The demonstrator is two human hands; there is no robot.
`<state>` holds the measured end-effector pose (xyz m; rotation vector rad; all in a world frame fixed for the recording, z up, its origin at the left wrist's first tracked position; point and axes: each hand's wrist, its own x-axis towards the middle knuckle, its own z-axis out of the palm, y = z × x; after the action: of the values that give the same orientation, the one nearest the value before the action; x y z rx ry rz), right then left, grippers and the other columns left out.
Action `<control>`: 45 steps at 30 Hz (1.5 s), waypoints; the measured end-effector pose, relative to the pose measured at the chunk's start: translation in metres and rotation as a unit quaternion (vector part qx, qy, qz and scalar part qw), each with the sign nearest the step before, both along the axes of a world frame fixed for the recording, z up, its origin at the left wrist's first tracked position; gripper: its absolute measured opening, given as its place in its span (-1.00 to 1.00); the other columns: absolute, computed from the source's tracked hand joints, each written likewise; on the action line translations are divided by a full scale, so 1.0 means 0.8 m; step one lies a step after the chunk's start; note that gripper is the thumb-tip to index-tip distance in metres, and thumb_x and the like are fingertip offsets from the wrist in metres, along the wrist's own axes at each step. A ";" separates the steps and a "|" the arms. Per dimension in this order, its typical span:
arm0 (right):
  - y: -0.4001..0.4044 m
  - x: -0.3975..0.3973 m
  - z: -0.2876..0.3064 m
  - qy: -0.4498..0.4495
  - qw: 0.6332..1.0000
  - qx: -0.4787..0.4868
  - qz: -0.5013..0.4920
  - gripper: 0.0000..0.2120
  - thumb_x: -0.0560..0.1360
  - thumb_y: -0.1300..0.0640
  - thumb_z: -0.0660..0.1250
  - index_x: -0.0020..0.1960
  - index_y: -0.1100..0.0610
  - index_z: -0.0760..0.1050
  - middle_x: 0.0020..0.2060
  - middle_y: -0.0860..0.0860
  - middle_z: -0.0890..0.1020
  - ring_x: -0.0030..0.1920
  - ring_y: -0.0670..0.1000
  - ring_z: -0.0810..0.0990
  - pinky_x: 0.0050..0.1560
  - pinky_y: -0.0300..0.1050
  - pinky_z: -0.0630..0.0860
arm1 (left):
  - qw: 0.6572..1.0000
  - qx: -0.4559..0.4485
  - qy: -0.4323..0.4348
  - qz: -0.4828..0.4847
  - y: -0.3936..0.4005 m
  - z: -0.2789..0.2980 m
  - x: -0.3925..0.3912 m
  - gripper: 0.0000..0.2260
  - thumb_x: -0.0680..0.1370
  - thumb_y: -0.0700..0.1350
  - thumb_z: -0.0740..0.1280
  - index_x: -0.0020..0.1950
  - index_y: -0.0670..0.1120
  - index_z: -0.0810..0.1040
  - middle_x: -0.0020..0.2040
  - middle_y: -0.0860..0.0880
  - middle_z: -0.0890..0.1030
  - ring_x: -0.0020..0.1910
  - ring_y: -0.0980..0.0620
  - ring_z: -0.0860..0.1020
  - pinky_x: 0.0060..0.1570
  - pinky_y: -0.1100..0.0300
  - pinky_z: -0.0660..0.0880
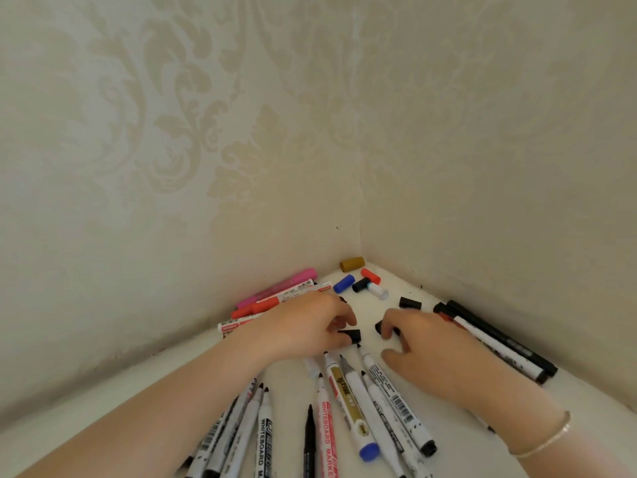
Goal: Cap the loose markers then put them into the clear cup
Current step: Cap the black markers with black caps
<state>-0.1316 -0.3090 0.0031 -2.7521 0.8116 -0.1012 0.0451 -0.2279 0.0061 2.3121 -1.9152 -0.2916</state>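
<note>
Above the markers (358, 405), each curled hand (306, 326) (437, 346) pinches a black cap (352, 335) (381, 328).

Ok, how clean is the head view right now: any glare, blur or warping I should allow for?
Head view: soft, even light, no glare on the white table; wide-angle warping bows the table's edges; the left hand and right hand look slightly soft, and each grips a black cap; the "WHITEBOARD" print on the near markers stays readable; the clear cup is out of view.
</note>
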 end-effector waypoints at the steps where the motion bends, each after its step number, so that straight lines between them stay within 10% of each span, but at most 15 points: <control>1: 0.004 0.001 -0.001 0.006 0.999 0.043 0.012 -0.79 0.55 -0.08 0.21 0.14 -0.04 0.36 -0.17 -0.14 0.42 -0.19 -0.10 0.50 -0.18 -0.20 0.47 | 1.000 0.009 -0.011 -0.004 -0.001 -0.001 -0.002 -0.69 0.56 0.05 0.30 0.28 0.06 0.52 0.06 0.08 0.57 -0.02 0.12 0.54 0.02 0.17 0.52; 6: 0.014 0.006 -0.011 0.019 0.998 0.056 0.034 -0.81 0.54 0.01 0.25 0.08 0.01 0.29 -0.25 -0.08 0.44 -0.30 -0.10 0.43 -0.36 -0.29 0.36 | 1.000 0.009 -0.026 -0.002 -0.006 -0.006 -0.004 -0.69 0.57 -0.02 0.27 0.32 0.05 0.48 0.07 0.04 0.56 -0.05 0.11 0.52 0.00 0.17 0.51; 11: 0.002 0.007 0.002 -0.145 0.982 0.115 -0.048 -0.79 0.49 0.02 0.29 0.07 -0.06 0.30 -0.27 -0.09 0.47 -0.35 -0.11 0.45 -0.40 -0.24 0.39 | 0.960 -0.122 0.245 0.067 -0.003 0.012 0.010 -0.73 0.54 -0.14 0.35 0.21 0.10 0.56 -0.13 0.09 0.54 -0.24 0.17 0.53 -0.17 0.28 0.45; 16: 0.001 0.009 0.005 -0.311 0.923 0.224 -0.047 -0.76 0.49 0.17 0.28 -0.01 -0.18 0.40 -0.18 0.00 0.46 -0.31 0.02 0.55 -0.44 -0.23 0.48 | 0.902 -0.181 0.386 0.072 0.001 0.022 0.020 -0.75 0.43 -0.17 0.45 0.02 0.14 0.62 0.02 -0.09 0.65 0.00 -0.08 0.63 0.05 0.08 0.56; 20: 0.000 0.008 0.003 -0.318 0.933 0.166 -0.016 -0.71 0.47 0.20 0.29 0.02 -0.19 0.46 -0.19 -0.09 0.45 -0.31 0.00 0.49 -0.46 -0.31 0.32 | 0.906 -0.207 0.364 0.063 0.003 0.023 0.019 -0.70 0.46 -0.32 0.41 -0.04 0.10 0.62 -0.11 0.10 0.67 -0.08 0.19 0.63 -0.08 0.36 0.52; 31: -0.007 0.008 -0.006 -0.286 0.952 0.109 -0.016 -0.71 0.44 0.16 0.38 0.03 -0.22 0.55 -0.18 -0.18 0.52 -0.27 -0.19 0.44 -0.26 -0.19 0.44 | 0.953 -0.184 0.241 0.004 0.001 0.023 0.007 -0.67 0.45 -0.24 0.45 -0.01 0.21 0.65 -0.04 0.16 0.55 -0.04 0.16 0.56 0.11 0.13 0.50; 38: -0.003 0.008 -0.003 -0.356 0.926 0.125 0.008 -0.54 0.43 0.18 0.43 -0.04 -0.41 0.44 -0.07 -0.26 0.53 -0.34 -0.10 0.45 -0.34 -0.33 0.39 | 0.862 -0.177 0.474 0.033 0.004 0.027 0.005 -0.79 0.50 -0.30 0.37 0.09 -0.07 0.57 -0.13 -0.05 0.70 -0.14 0.05 0.66 -0.01 0.11 0.58; 45: 0.001 0.010 -0.005 -0.407 0.902 0.145 -0.021 -0.66 0.40 0.25 0.46 -0.11 -0.21 0.54 -0.22 -0.27 0.57 -0.43 -0.13 0.44 -0.45 -0.43 0.30 | 0.830 -0.205 0.516 0.055 -0.001 0.022 -0.010 -0.84 0.51 -0.20 0.38 -0.04 0.04 0.67 -0.14 -0.01 0.71 -0.12 0.09 0.66 0.11 0.09 0.53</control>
<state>-0.1235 -0.3086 -0.0008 -2.0929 0.5696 -0.9731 0.0371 -0.2287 0.0240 1.4435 -1.1200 -0.8115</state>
